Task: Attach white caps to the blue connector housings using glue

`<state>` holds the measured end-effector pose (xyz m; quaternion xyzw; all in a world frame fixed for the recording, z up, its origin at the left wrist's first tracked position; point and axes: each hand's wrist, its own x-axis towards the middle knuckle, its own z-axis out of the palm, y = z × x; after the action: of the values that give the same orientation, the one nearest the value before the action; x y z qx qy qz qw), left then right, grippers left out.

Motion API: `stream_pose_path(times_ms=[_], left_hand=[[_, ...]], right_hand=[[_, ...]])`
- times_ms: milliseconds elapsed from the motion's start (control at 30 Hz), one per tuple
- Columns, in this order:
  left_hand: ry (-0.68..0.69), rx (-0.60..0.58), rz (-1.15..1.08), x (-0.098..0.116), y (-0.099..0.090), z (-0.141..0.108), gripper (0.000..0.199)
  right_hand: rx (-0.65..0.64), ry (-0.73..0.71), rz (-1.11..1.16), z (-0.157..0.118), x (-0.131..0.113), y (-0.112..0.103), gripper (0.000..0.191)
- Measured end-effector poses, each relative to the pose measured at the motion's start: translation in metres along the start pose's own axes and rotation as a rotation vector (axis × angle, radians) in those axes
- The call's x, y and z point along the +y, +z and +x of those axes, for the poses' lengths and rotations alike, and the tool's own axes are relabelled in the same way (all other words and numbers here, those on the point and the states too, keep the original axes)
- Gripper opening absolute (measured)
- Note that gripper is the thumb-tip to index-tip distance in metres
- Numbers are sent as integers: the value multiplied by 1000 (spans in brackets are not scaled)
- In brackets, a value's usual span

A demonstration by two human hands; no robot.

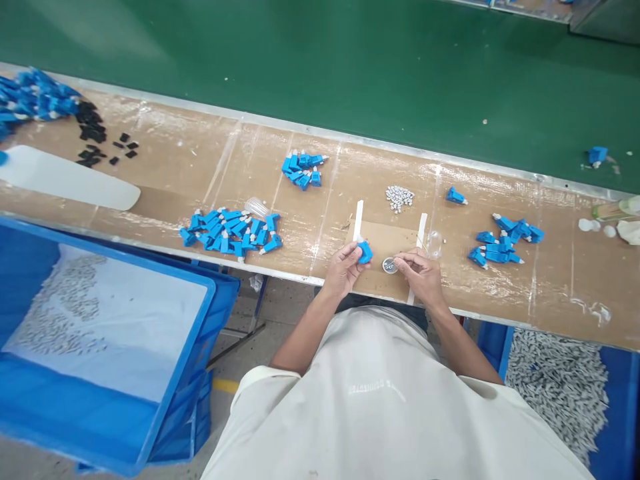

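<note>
My left hand [342, 270] grips a blue plastic part [365, 252] with a pale tip, held over the cardboard sheet [383, 230] in front of me. Just right of it, a small round dish [389, 265] holds tiny shiny pieces. The closed fingertips of my right hand [421, 273] are at the dish's right edge; what they pinch, if anything, is too small to make out. Beyond the cardboard lies a heap of small grey-white pieces [399, 199]. Two white strips, a left one [359, 220] and a right one [421, 230], run along the cardboard's sides.
Blue parts lie in groups at left [230, 232], farther back [301, 170] and right [505, 241]. Black pieces [91, 123] and a long white board [70, 179] are far left. Blue bins, left [185, 353] and right [623, 400], stand below the table. A green surface [320, 67] runs behind.
</note>
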<state>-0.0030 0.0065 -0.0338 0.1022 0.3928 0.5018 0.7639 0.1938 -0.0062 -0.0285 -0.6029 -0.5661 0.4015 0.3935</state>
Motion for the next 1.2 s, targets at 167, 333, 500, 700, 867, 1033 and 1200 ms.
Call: stream_pose_path(times_ms=[167, 333, 500, 700, 867, 1033, 1200], left_hand=[[10, 9, 40, 0, 1, -2, 43], [-28, 23, 86, 3, 8, -6, 36], [-147, -91, 81, 6, 12, -14, 37], [-225, -254, 91, 5, 20, -22, 41], [-257, -285, 102, 5, 25, -25, 41], [-266, -276, 108, 5, 25, -25, 48], [-271, -295, 107, 5, 24, -27, 49]], right_hand=[[43, -249, -159, -6, -9, -2, 17], [3, -326, -176, -8, -14, -6, 16], [70, -64, 131, -2, -18, -14, 28], [83, 58, 454, 0, -36, -18, 37], [166, -74, 308, -11, -62, -17, 34], [176, -243, 169, -18, -68, -14, 20], [153, -251, 72, -19, -60, -12, 20]])
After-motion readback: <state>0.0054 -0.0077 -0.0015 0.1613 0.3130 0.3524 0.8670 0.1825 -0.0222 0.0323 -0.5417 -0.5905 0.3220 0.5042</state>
